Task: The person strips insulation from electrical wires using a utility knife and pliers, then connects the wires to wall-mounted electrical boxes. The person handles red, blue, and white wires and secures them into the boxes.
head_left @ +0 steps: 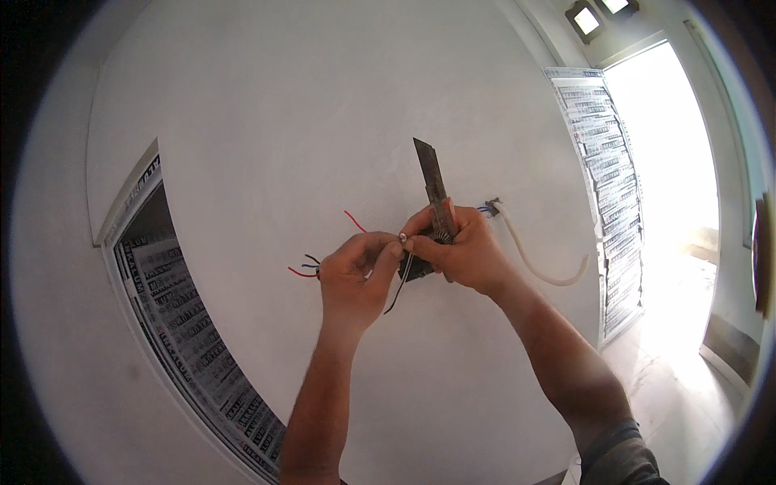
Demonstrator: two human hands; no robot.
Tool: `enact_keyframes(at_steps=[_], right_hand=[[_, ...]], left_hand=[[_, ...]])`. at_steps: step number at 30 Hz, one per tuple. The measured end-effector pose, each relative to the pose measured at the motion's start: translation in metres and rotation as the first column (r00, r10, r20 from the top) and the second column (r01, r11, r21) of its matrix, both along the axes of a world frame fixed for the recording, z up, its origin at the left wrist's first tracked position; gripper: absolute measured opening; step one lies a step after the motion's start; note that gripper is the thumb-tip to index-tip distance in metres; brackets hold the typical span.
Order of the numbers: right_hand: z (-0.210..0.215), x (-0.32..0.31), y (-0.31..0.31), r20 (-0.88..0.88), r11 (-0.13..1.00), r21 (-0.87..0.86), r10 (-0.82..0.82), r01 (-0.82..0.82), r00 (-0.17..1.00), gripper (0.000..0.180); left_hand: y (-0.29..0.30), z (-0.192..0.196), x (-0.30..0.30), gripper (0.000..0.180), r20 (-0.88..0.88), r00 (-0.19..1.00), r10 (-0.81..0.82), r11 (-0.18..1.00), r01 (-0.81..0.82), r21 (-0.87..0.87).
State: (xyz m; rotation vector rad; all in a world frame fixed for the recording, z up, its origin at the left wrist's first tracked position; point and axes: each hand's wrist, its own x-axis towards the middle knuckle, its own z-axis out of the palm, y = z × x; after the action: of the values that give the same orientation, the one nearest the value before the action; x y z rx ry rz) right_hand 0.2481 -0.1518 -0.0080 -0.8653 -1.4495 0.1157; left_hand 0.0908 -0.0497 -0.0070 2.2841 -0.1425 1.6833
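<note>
In front of a pale wall, my two hands meet fingertip to fingertip. My left hand (356, 263) is closed in a pinch at a thin dark wire (397, 293), which hangs below the fingertips with a pale strand beside it. A small shiny bit (402, 238) shows where the fingertips meet; its kind is unclear. My right hand (473, 250) is closed around a utility knife (431, 170), its wide blade pointing up, while thumb and forefinger reach to the same wire. Behind the hands, a dark opening or box (417, 269) in the wall is mostly covered.
Red wire (354, 221) and dark wire ends (309, 263) stick out left of my hands. A pale flexible conduit (537, 275) curves from a wall hole with blue wires (485, 209). Film-covered frames (602, 186) flank a bright doorway at right; another opening (174, 299) stands left.
</note>
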Motion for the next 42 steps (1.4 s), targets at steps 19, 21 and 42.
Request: enact_keyframes(at_steps=[19, 21, 42], right_hand=[[-0.016, -0.013, 0.035, -0.035, 0.979, 0.176, 0.113, -0.105, 0.993, 0.018], [-0.021, -0.015, 0.039, -0.049, 0.966, 0.237, 0.115, -0.101, 0.992, 0.017], [-0.136, 0.044, 0.000, 0.006, 0.934, 0.116, -0.342, 0.339, 0.940, 0.015]], left_hand=[[0.003, 0.004, -0.015, 0.015, -0.066, 0.997, -0.043, 0.991, 0.034, -0.127], [0.005, 0.006, -0.017, 0.015, -0.082, 0.996, -0.027, 0.993, 0.017, -0.117], [0.037, 0.020, 0.019, 0.019, 0.368, 0.930, -0.007, 0.906, 0.162, -0.392]])
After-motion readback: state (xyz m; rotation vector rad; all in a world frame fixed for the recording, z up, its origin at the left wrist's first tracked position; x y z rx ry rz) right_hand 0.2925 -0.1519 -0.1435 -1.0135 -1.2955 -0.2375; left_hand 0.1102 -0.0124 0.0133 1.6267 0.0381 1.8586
